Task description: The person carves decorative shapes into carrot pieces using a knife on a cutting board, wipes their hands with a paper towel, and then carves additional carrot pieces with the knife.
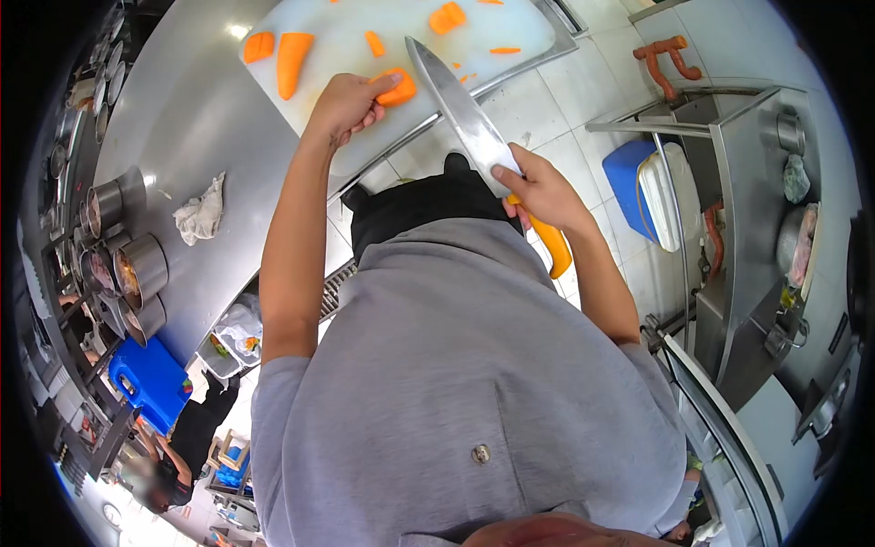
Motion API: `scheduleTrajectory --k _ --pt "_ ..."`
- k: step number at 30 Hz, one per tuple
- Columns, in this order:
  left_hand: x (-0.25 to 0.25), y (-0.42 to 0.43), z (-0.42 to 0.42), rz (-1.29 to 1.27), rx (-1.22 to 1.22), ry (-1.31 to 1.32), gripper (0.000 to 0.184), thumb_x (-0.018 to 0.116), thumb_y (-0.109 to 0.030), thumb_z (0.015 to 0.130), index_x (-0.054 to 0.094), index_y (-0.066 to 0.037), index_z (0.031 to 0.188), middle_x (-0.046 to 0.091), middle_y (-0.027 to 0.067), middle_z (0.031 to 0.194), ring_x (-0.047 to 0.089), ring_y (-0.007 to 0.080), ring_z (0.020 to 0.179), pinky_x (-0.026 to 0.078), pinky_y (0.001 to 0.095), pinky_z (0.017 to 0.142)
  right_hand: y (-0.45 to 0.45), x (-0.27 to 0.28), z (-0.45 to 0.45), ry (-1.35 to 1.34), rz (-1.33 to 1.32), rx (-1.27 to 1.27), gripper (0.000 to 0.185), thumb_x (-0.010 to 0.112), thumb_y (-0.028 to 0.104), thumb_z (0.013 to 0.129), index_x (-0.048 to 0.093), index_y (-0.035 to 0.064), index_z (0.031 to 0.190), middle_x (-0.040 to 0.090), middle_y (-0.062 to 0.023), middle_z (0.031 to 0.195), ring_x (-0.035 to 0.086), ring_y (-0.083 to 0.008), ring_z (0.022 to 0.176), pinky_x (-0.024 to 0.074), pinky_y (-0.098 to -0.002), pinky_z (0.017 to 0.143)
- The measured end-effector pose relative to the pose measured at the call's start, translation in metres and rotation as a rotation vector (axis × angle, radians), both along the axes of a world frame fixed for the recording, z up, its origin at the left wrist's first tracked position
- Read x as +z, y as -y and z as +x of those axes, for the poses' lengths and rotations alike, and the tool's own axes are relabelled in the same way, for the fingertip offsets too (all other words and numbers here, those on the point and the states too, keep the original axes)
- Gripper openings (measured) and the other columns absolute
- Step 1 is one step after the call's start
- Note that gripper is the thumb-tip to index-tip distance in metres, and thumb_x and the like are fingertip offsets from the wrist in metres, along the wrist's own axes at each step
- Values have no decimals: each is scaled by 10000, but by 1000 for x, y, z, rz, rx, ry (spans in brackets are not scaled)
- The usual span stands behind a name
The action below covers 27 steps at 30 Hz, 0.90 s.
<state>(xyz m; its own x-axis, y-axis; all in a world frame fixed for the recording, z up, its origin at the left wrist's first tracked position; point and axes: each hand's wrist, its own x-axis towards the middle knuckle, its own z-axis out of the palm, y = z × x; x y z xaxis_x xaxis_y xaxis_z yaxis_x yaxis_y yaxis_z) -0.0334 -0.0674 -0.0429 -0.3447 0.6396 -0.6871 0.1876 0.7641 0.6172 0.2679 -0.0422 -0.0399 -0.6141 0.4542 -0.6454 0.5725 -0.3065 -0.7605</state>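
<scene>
My left hand grips a trimmed piece of carrot over the white cutting board. In my right hand is a large kitchen knife with a yellow handle; its fingers close around the handle and the heel of the blade. The blade points up and left, its tip near the carrot piece but apart from it. On the board lie a long tapered carrot chunk, a short chunk, a block-shaped piece and several thin slices.
A crumpled white cloth lies on the steel counter, with several metal pots farther left. A blue and white cooler stands at right beneath a steel sink unit. Another person is at lower left.
</scene>
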Motion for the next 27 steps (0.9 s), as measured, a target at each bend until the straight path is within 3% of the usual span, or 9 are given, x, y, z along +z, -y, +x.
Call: scheduleTrajectory --k 4,12,27 --pt "-17 -1 -2 94 -4 -36 510 745 -499 854 549 -104 596 514 -11 496 397 59 365 237 229 343 0 -16 -1 -60 -101 7 255 519 216 1032 538 1 1169 580 -81 637 524 -112 450 451 -268 435" --pt "-10 -4 -3 24 -35 -56 494 751 -498 853 565 -101 627 515 -12 503 396 53 373 241 229 344 4 -13 -6 -49 -166 14 220 500 204 1046 539 27 1170 568 -71 646 528 -110 466 445 -255 431" --pt "-10 0 0 81 -58 -41 486 753 -507 865 614 -77 684 508 -14 521 398 41 410 262 216 377 2 -24 -27 -15 -39 22 272 510 250 1041 523 -20 1014 560 -96 597 512 -146 428 426 -299 413"
